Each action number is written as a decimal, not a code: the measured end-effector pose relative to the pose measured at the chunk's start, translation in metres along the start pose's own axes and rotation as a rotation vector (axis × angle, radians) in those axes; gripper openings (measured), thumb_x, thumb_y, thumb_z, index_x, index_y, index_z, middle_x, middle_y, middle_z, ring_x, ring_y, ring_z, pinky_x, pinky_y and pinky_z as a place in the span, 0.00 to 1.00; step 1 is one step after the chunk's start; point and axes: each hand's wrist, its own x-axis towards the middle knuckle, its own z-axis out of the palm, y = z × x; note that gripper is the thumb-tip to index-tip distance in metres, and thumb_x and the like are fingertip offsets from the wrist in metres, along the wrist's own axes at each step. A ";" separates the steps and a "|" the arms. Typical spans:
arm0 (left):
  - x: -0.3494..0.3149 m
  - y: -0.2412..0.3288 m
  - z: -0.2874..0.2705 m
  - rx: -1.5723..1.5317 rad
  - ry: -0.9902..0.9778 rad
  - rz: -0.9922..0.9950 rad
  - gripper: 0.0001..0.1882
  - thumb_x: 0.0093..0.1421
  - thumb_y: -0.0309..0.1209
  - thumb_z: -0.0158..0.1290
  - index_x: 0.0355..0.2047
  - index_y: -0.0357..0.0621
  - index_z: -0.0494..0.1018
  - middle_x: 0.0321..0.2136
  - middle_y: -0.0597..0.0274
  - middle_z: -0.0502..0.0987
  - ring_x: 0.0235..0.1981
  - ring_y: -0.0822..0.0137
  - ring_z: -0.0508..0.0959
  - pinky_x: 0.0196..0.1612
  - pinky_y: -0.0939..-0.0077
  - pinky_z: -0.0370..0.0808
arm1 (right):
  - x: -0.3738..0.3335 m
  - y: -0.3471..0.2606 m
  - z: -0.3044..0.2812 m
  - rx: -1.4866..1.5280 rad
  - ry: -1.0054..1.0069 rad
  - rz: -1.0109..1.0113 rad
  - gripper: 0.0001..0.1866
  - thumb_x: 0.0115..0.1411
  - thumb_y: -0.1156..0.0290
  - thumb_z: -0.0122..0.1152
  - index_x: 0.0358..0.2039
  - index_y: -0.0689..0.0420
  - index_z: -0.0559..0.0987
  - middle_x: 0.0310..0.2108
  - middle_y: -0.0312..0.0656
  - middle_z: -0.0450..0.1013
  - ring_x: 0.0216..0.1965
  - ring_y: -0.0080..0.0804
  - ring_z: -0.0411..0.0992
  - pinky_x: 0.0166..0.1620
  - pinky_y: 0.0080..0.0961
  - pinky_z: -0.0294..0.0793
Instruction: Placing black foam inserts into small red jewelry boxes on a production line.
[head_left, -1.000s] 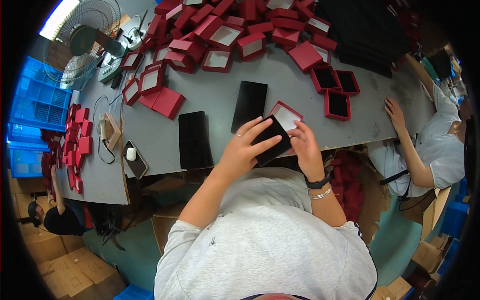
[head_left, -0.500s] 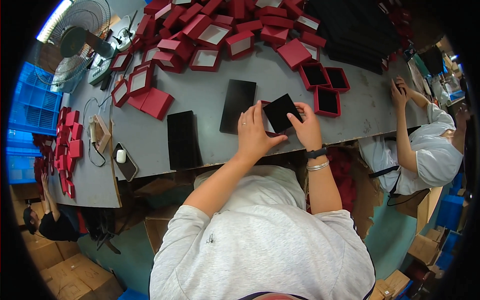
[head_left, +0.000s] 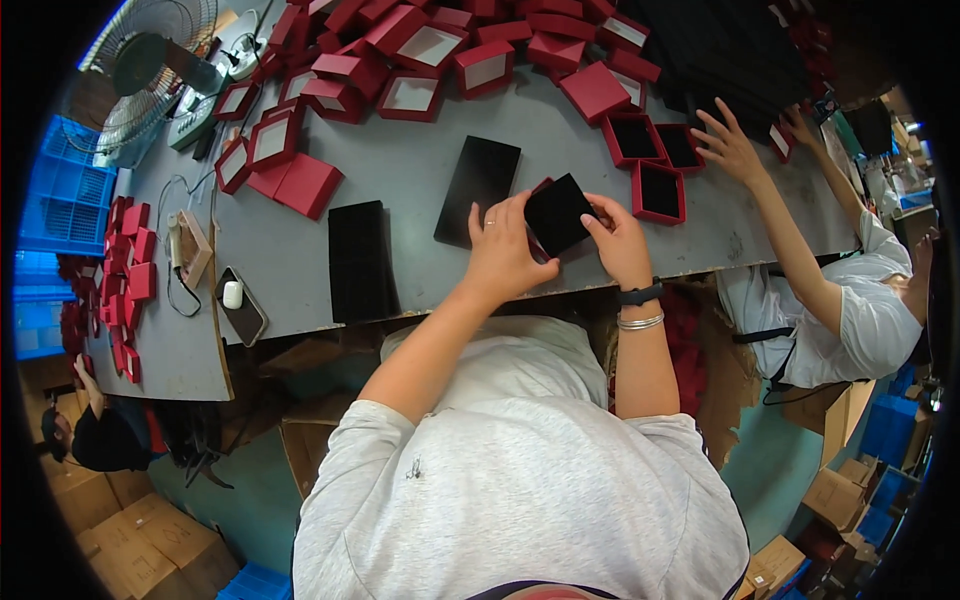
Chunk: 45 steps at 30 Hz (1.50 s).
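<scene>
Between my hands a black square pad (head_left: 557,214) is tilted over a small red box, largely hidden under it; only bits of red edge show. My left hand (head_left: 503,248) is closed round the box's left side, thumb along the near edge. With thumb and fingers, my right hand (head_left: 618,240) pinches the pad's right edge. Just beyond my left hand lies a dark flat rectangular block (head_left: 478,188). Farther left stands a stack of black pads (head_left: 358,262) at the table's front edge. Red boxes with black inserts (head_left: 657,192) sit to the right.
Many red boxes (head_left: 412,95) are heaped across the back of the grey table (head_left: 420,160). A black pile (head_left: 735,60) is at the back right. A co-worker's hand (head_left: 728,145) reaches in from the right. A phone with a white case on it (head_left: 240,305) and a fan (head_left: 140,65) are left.
The pad has turned slightly and sits closer over the red box, still between my hands. At right, the co-worker's arm has swung in toward the filled boxes, with its fingers spread.
</scene>
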 end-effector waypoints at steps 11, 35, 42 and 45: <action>-0.014 -0.047 -0.044 -0.262 -0.211 0.170 0.57 0.40 0.36 0.70 0.68 0.35 0.53 0.61 0.45 0.68 0.66 0.52 0.65 0.73 0.51 0.49 | -0.040 -0.026 0.045 -0.520 0.044 -0.146 0.18 0.58 0.67 0.67 0.47 0.62 0.79 0.40 0.45 0.75 0.39 0.43 0.72 0.45 0.35 0.75; -0.065 -0.047 -0.045 0.191 0.100 0.447 0.15 0.53 0.28 0.60 0.42 0.51 0.80 0.41 0.69 0.79 0.50 0.66 0.76 0.65 0.54 0.64 | -0.084 -0.014 0.056 -0.920 -0.103 -0.661 0.17 0.58 0.68 0.65 0.49 0.54 0.80 0.49 0.36 0.75 0.57 0.33 0.69 0.66 0.42 0.61; -0.057 -0.041 -0.050 0.232 0.089 0.463 0.09 0.52 0.28 0.60 0.35 0.50 0.77 0.37 0.69 0.77 0.50 0.65 0.76 0.65 0.52 0.64 | -0.072 -0.013 0.048 -0.827 -0.164 -0.671 0.08 0.57 0.69 0.65 0.38 0.52 0.81 0.40 0.34 0.76 0.53 0.33 0.72 0.66 0.42 0.61; -0.054 -0.039 -0.053 0.264 0.032 0.420 0.08 0.53 0.29 0.63 0.34 0.53 0.79 0.37 0.70 0.78 0.49 0.66 0.76 0.67 0.50 0.60 | -0.065 -0.014 0.048 -0.826 -0.266 -0.645 0.08 0.57 0.69 0.66 0.37 0.53 0.81 0.39 0.33 0.76 0.53 0.33 0.72 0.67 0.42 0.60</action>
